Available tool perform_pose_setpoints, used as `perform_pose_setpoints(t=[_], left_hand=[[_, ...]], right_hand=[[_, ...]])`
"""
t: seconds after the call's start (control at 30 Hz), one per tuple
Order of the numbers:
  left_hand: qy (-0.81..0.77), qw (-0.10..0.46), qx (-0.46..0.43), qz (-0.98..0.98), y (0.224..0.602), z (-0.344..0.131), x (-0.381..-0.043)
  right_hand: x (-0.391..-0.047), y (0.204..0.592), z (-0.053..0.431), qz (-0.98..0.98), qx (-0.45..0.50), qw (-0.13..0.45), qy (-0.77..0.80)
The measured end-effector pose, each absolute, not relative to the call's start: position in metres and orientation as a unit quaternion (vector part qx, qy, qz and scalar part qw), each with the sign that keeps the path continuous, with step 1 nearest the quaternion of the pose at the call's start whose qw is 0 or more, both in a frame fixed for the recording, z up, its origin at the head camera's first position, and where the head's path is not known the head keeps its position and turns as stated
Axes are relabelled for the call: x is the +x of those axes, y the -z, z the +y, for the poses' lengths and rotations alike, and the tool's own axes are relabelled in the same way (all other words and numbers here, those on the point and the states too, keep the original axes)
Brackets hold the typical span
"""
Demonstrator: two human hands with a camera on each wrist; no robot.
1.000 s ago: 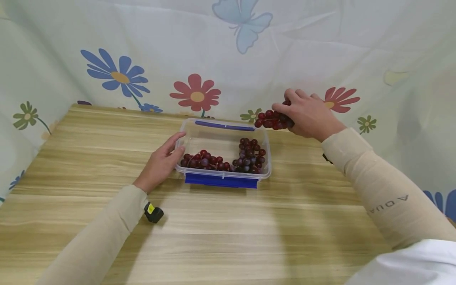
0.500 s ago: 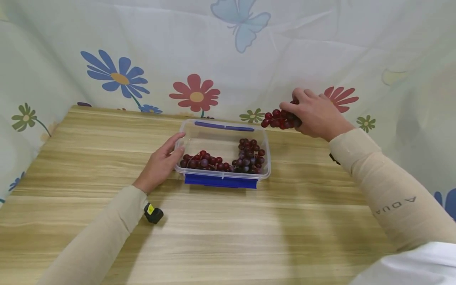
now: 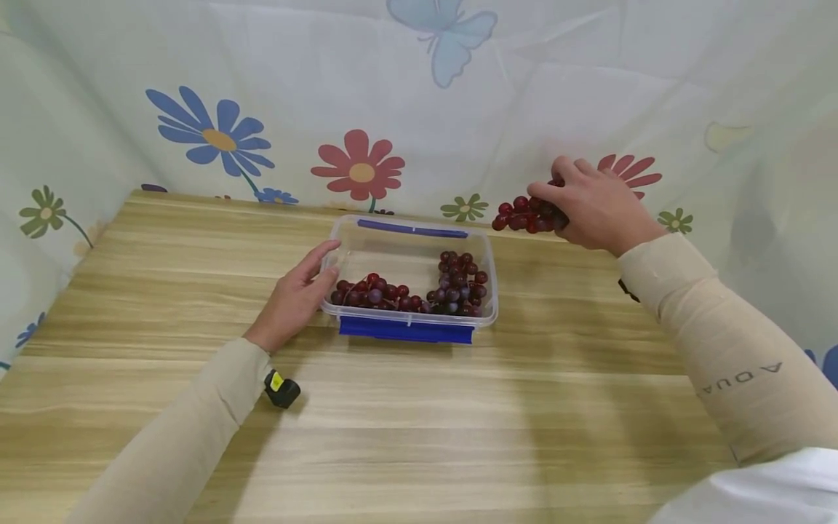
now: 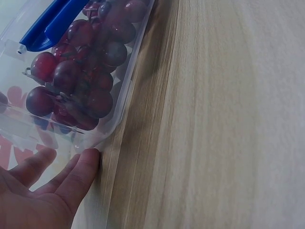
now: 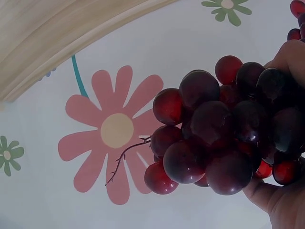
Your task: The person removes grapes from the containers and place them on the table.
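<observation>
My right hand (image 3: 592, 204) grips a bunch of dark red grapes (image 3: 524, 215) in the air, to the right of a clear plastic box (image 3: 492, 291). In the right wrist view the bunch (image 5: 212, 126) fills the middle, a bare stem poking out at its left. My left hand (image 3: 296, 295) touches the box's left wall, its fingers fairly straight; the left wrist view shows the fingertips (image 4: 88, 157) against a corner of the box. Inside the box, one bunch of grapes (image 3: 369, 292) lies along the near side and another (image 3: 458, 280) at the right end.
A wooden table (image 3: 406, 429) bears the box. Its blue near latch flap (image 3: 406, 330) hangs outward, and a second blue latch (image 3: 412, 228) is at the far side. Behind the table hangs a curtain (image 3: 275, 58) with printed flowers and a butterfly.
My right hand has moved a little to the right with the grapes, farther from the box. The left hand and the box have stayed in place.
</observation>
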State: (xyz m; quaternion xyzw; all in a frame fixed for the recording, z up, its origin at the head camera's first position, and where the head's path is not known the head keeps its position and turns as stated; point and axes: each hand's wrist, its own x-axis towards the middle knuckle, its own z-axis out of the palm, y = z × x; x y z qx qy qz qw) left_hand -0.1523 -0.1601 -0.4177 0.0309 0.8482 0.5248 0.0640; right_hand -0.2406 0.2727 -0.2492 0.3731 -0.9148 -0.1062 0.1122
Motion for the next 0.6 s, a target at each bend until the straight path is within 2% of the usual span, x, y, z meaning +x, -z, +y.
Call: perform_pose_setpoints(t=[0.6], left_hand=[[-0.523,0.066,0.026,0.849,0.418,-0.161,-0.153]], right_hand=[[-0.240,0.244,0.290,-0.920,0.366,0.106,0.096]])
